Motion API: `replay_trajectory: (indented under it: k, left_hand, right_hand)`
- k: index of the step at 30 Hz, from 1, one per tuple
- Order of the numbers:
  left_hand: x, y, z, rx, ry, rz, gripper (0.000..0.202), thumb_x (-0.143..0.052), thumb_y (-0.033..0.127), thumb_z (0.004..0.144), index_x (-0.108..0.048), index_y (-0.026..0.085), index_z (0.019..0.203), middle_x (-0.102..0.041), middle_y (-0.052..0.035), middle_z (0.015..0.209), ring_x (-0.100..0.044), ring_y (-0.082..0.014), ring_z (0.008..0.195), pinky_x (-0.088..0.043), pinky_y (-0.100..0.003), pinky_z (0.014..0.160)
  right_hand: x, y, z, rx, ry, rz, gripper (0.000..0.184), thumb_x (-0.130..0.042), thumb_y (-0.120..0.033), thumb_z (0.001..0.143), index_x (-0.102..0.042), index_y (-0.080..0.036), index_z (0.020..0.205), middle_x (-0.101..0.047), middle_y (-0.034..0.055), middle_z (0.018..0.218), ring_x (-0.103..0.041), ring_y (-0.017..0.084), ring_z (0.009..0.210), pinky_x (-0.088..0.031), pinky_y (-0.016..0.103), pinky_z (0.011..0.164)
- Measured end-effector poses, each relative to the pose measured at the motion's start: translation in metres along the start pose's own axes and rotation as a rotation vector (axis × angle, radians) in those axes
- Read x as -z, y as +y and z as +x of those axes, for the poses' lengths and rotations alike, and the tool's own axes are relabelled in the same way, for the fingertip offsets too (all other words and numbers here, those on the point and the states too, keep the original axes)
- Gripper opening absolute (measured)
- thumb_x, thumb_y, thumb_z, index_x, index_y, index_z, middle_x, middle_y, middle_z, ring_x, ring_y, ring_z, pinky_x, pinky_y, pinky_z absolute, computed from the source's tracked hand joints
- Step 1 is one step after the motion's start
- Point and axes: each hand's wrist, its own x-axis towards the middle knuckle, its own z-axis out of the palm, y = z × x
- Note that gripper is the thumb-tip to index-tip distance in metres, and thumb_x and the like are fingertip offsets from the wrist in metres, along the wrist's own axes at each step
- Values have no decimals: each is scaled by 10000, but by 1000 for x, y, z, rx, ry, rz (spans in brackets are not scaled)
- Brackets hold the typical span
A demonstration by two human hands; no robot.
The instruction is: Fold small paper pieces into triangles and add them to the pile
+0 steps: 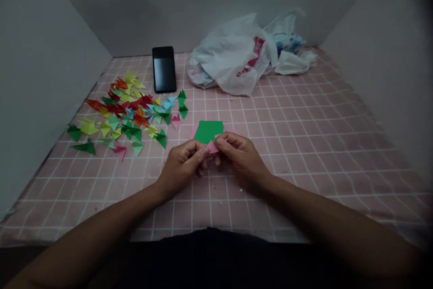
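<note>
Dark shirt front (209, 257) along the bottom of the view, then two bare forearms (101, 221) reaching in from the lower corners. Beneath everything, a pink mat (314, 153) ruled with white grid lines, lightly rumpled toward the right, running up to pale grey boards: one side panel (43, 77) on the left, another (382, 54) on the right, a back panel (162, 5) straight ahead.

At the centre, left hand (182, 167) and right hand (243, 158) close together, each grip closed in a pinch on a small pink paper piece (212, 147). Fingers hiding part of it, so its shape only half readable; long axis running roughly left to right with a slight tilt, one pointed end toward the right hand.

Just beyond the grip, a green paper sheet (207, 130) lying flat, its near corner under the right hand's fingers, a strip of pink paper (195, 129) showing at its left edge.

Farther out to the left of the grip, a loose scatter of folded paper triangles (125, 113) in red, yellow, green, blue and pink. Well beyond the grip, a black smartphone (164, 69) lying flat, long axis pointing away, and to its right a crumpled white plastic bag (233, 57) with red print, against the back panel.
</note>
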Motion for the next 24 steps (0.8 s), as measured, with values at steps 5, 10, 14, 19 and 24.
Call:
replay_trajectory:
  k: [5, 10, 14, 19, 24]
  left_hand:
    - [2, -5, 4, 83, 80, -249, 289, -706, 373, 894, -587, 161, 737, -599, 44, 599, -534, -50, 461, -427, -149, 461]
    - [-2, -6, 6, 201, 1, -459, 318, -752, 401, 859, -586, 161, 735, -585, 49, 571, -496, -55, 421, -412, -156, 412]
    - [-3, -4, 6, 260, -69, -530, 318, -760, 404, 843, -583, 161, 739, -557, 56, 559, -460, -57, 408, -402, -168, 397]
    - [0, -5, 4, 126, -95, -273, 303, -651, 412, 922, -583, 172, 751, -562, 40, 587, -493, -75, 459, -426, -195, 459]
    - [2, -9, 2, -246, 212, 296, 69, -687, 221, 871, -661, 171, 910, -655, -18, 841, -620, -118, 739, -507, -229, 672]
  right_hand:
    - [1, 2, 2, -11, -62, 44, 317, -668, -489, 932, -640, -187, 840, -650, 0, 768, -579, 100, 577, -429, 235, 497]
    - [2, 2, 3, 24, -83, 18, 179, -708, -359, 897, -662, -186, 885, -663, -6, 794, -583, 88, 606, -457, 247, 574]
    - [1, 2, 3, 46, -84, 21, 171, -685, -354, 913, -663, -188, 878, -652, -11, 743, -572, 92, 604, -457, 251, 581]
    - [1, -4, 1, 70, -76, -40, 191, -705, -358, 887, -648, -182, 841, -645, -10, 761, -571, 89, 607, -468, 250, 592]
    - [-1, -9, -2, 71, -42, -213, 164, -641, -308, 877, -588, -190, 777, -566, -42, 645, -528, 93, 547, -426, 242, 531]
